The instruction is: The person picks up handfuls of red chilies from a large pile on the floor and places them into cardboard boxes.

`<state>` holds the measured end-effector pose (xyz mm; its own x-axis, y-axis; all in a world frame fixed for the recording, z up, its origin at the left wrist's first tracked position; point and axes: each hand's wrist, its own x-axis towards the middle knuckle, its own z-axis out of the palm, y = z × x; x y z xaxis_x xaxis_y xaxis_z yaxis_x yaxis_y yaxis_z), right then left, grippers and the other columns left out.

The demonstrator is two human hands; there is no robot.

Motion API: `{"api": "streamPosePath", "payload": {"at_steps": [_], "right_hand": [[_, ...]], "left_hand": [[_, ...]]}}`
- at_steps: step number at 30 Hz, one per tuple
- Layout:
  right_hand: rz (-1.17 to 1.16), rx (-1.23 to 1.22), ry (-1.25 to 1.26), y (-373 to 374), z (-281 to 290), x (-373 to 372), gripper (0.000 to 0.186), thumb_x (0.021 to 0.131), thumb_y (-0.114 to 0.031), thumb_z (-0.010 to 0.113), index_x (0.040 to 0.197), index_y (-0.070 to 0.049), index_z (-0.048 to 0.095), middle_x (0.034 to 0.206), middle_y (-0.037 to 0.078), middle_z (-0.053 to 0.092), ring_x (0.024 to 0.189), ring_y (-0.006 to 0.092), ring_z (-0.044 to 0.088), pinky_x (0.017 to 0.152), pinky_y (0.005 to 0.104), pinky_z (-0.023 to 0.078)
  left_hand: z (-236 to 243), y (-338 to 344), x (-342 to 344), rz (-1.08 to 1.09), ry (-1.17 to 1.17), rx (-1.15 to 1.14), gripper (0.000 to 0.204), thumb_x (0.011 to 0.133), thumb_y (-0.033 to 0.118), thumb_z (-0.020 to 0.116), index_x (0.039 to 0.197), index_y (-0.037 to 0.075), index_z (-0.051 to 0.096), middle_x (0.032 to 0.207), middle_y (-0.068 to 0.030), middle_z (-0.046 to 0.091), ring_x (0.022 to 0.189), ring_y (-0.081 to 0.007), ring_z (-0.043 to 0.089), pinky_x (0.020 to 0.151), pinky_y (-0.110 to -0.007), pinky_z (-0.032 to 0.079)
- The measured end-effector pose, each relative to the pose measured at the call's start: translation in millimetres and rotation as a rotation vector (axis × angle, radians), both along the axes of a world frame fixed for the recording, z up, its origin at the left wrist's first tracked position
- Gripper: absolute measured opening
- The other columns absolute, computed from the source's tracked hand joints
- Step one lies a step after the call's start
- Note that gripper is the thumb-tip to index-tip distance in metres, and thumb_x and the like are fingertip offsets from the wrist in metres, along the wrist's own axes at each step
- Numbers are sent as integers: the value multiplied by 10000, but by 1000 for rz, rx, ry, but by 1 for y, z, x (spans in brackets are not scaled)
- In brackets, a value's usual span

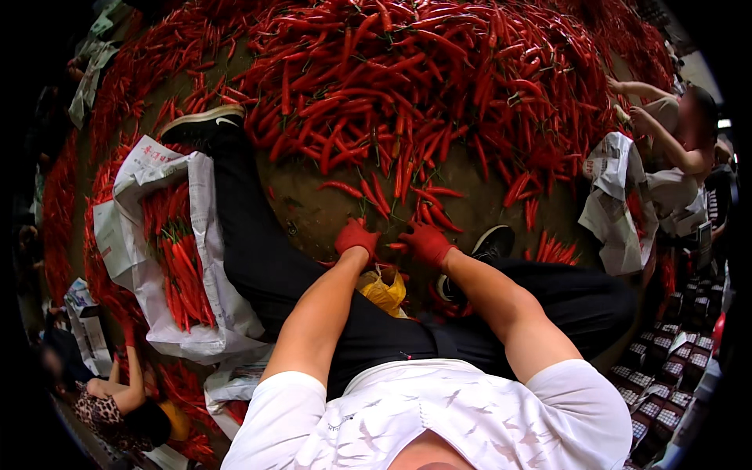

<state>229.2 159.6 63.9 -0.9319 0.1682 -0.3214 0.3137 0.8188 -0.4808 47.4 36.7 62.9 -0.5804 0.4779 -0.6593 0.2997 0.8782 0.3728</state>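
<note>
Both my hands wear red gloves and work low over the floor between my legs. My left hand [356, 238] is closed, its fingers curled together; what lies in them, if anything, is hidden. My right hand [428, 244] is a short way to its right, with a red chili pepper [398, 246] at its thumb and fingertips. Just beyond both hands lie several loose chili peppers [429, 205], some with green stems. Behind those rises a large heap of red chili peppers [407, 86]. A yellow bag or cloth [384, 291] sits below my hands.
At my left stands a paper-lined container [223, 258] with chili peppers [182, 274] stacked in it. Another paper-lined container [607, 207] is at the right, near a seated person [674, 141]. Another person [117, 399] is at lower left. Dark crates [666, 376] fill the lower right.
</note>
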Motion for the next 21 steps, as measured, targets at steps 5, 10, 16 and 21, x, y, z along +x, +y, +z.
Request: {"api": "streamPosePath", "payload": {"at_steps": [5, 10, 16, 21], "right_hand": [[68, 109, 113, 9, -6, 11, 501, 696, -162, 775, 1180, -182, 644, 1342, 219, 453, 1254, 432, 456, 1030, 478, 419], [-150, -190, 90, 9, 26, -21, 594, 728, -175, 762, 1291, -158, 574, 1262, 224, 546, 1179, 408, 537, 991, 444, 460], [-130, -26, 92, 55, 36, -101, 534, 746, -207, 703, 1247, -99, 555, 1004, 214, 667, 947, 395, 643, 787, 445, 523], [-22, 215, 14, 35, -14, -109, 352, 804, -257, 668, 1142, -174, 616, 953, 179, 655, 885, 384, 642, 726, 480, 513]], "left_hand": [[-5, -12, -2, -99, 73, 35, 511, 772, 348, 732, 1142, 54, 536, 1061, -214, 665, 1054, -381, 621, 873, -472, 509], [-30, -29, -58, 95, 29, 273, 412, 839, 311, 635, 1151, 49, 572, 1082, -236, 648, 1047, -410, 605, 879, -476, 501], [-31, 3, -105, -227, 251, 540, 395, 868, 319, 586, 1208, 117, 588, 1158, -213, 622, 1019, -407, 616, 874, -468, 511], [-23, 9, -100, -329, 354, 263, 517, 741, 318, 740, 1208, 158, 587, 1257, -180, 558, 1006, -379, 636, 861, -468, 524]]}}
